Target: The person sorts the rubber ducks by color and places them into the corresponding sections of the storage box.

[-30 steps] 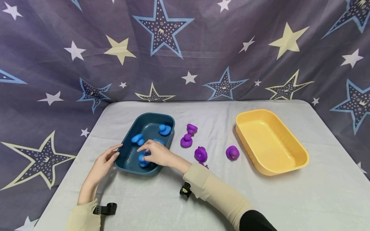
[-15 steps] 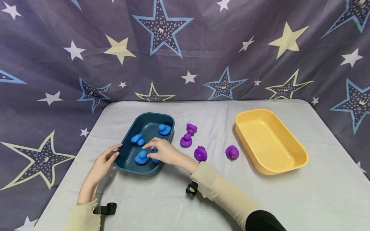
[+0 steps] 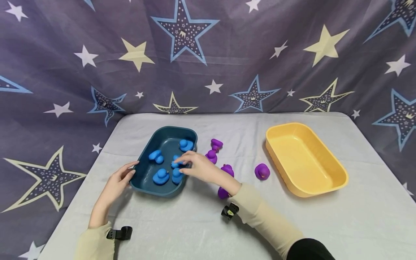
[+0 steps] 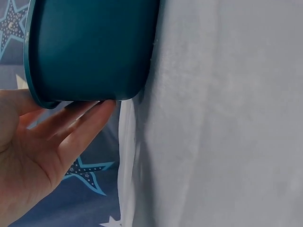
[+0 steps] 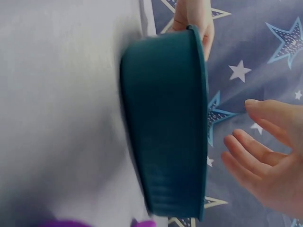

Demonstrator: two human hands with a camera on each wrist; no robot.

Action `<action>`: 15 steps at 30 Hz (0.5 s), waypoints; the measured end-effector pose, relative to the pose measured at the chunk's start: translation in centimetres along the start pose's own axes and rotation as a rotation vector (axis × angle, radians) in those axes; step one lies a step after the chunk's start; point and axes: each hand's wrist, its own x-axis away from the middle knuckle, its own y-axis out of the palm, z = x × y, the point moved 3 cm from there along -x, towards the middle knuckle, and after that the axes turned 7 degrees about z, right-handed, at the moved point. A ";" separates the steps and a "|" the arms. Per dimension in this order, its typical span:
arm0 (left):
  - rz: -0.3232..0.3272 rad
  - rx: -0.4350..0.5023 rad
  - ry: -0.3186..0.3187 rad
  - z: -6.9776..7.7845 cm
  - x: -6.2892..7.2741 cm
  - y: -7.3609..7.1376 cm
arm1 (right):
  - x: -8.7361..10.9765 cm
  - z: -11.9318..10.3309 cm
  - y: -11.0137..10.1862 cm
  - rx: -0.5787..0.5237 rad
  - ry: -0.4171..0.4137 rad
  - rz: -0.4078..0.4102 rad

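Note:
My left hand (image 3: 113, 186) grips the near left rim of a dark teal tub (image 3: 147, 191); in the left wrist view its fingers (image 4: 87, 127) lie against the outer wall. Inside the tub sit several blue toy ducks, one upright blue duck (image 3: 160, 176) near the front and another blue duck (image 3: 156, 156) on its side. Over the tub's right rim hovers my right hand (image 3: 203, 168), fingers slightly bent and apart, two blue ducks close under its fingertips. The right wrist view shows this hand (image 5: 265, 161) holding nothing, above the tub's rim.
Several purple ducks lie on the white-covered table right of the teal tub, some partly behind my right forearm. One purple duck (image 3: 261, 171) sits apart, beside a yellow tub (image 3: 276, 162) at the right. A star-patterned curtain (image 3: 227, 54) hangs behind the table.
My right hand has moved rightward from over the ducks to the tub's right rim, uncovering blue ducks there. My left hand has stayed on the rim.

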 end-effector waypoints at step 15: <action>0.358 -0.050 0.089 2.9 -0.9 -0.6 | 3.4 2.2 -5.0 -0.004 -0.055 0.146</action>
